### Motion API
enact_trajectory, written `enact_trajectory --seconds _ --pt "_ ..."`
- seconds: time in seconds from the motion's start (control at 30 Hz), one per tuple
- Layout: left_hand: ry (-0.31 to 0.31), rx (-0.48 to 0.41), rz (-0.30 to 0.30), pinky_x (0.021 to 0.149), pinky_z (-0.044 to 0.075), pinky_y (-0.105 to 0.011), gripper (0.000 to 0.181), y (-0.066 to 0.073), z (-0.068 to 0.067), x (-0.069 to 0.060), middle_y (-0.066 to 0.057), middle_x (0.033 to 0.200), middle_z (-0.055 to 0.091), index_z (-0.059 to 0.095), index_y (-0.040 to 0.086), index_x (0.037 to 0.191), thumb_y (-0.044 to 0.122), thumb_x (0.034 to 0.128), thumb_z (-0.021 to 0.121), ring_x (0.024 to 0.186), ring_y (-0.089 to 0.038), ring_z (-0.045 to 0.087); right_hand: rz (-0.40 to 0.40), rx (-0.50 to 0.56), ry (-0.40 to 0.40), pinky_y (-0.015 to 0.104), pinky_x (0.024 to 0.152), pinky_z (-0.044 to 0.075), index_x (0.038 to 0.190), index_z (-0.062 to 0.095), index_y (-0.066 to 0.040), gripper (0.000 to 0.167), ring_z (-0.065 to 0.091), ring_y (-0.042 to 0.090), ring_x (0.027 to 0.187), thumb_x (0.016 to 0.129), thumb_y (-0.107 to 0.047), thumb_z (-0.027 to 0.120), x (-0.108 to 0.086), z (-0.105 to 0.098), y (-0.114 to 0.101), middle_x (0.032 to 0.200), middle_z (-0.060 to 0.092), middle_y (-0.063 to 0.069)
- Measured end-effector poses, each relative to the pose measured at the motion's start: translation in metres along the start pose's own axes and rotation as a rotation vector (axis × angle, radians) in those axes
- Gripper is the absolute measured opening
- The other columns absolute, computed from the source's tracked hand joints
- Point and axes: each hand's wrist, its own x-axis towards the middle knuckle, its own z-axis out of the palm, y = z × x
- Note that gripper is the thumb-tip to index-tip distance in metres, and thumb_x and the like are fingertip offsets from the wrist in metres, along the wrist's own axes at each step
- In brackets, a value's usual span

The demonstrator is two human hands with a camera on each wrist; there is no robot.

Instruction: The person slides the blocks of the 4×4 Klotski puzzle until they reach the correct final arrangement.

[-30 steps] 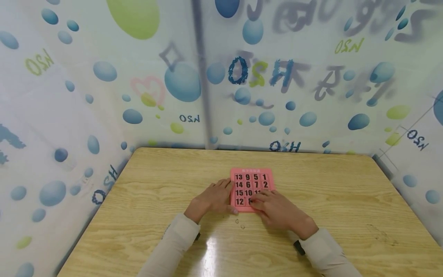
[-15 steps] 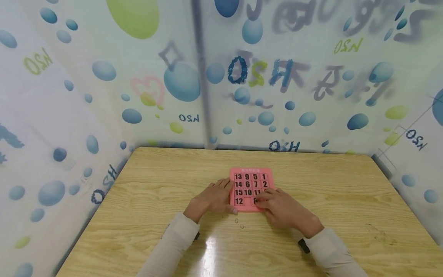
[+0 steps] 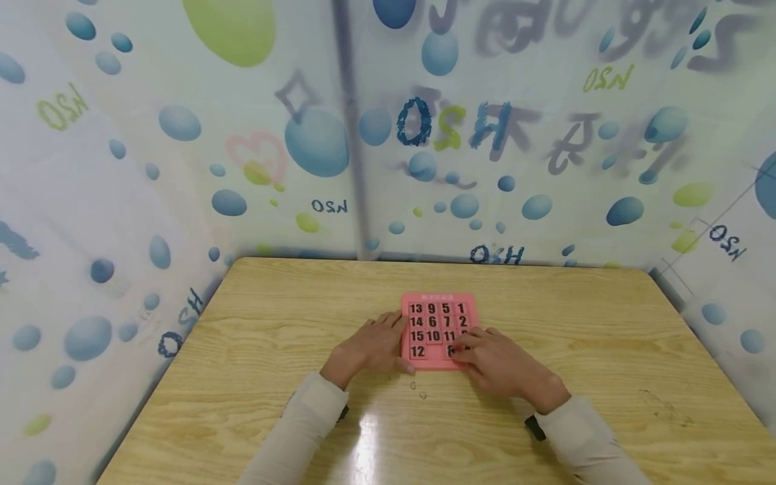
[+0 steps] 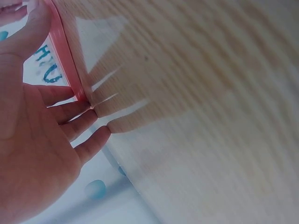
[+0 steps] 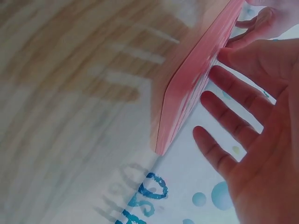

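Note:
A pink number slide puzzle (image 3: 439, 297) lies flat on the table, with black numbers on its square tiles. In its bottom row, the 12 tile (image 3: 417, 351) is at the left, then a bare pink gap (image 3: 433, 352), then the 8 tile (image 3: 449, 351), partly covered. My left hand (image 3: 374, 345) rests against the left side, fingers extended along the edge and thumb near the front corner. The right hand (image 3: 506, 364) is over the lower right of the puzzle, its fingertips on or just above the 8 tile; they hide the lower right tiles. In the right wrist view its other fingers (image 5: 224, 119) are spread beside the puzzle's edge.
The wooden table (image 3: 303, 289) extends around the puzzle on all sides. Behind it and at both sides stand white walls (image 3: 533, 229) printed with blue and green drops. Small marks (image 3: 422, 395) show on the tabletop in front of the puzzle.
The 8 tile has slid right, from the second place of the bottom row to the third, leaving a gap beside the 12. My right hand moved right with it; the left stayed put.

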Motion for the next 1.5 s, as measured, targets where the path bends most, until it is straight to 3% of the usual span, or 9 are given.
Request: enact_trajectory --seconds 0.4,0.7,1.5 --pt "-0.011 0.003 0.003 0.119 0.025 -0.053 0.106 0.000 -0.001 0.000 -0.010 0.166 0.016 0.016 0.009 0.160 0.065 0.0849 0.065 0.152 -0.027 0.018 -0.089 -0.049 0.080 0.052 0.112 0.038 0.133 0.065 -0.015 0.034 0.052 0.028 0.131 0.103 -0.026 0.053 0.021 0.012 -0.019 0.137 0.061 0.003" --pt "-0.010 0.010 0.009 0.119 0.026 -0.053 0.105 0.000 0.000 0.001 -0.009 0.166 0.016 0.016 0.009 0.160 0.065 0.0855 0.064 0.152 -0.027 0.018 -0.090 -0.056 0.043 0.051 0.113 0.037 0.129 0.067 -0.020 0.032 0.052 0.024 0.131 0.105 -0.030 0.049 0.030 0.015 -0.030 0.135 0.062 0.000" --pt "-0.005 0.012 0.001 0.119 0.027 -0.052 0.106 0.000 0.000 0.001 -0.010 0.165 0.018 0.016 0.008 0.160 0.065 0.0845 0.065 0.151 -0.027 0.020 -0.085 -0.027 0.032 0.050 0.111 0.039 0.119 0.074 -0.016 0.027 0.056 0.026 0.125 0.101 -0.027 0.056 0.025 0.006 -0.020 0.127 0.066 0.001"
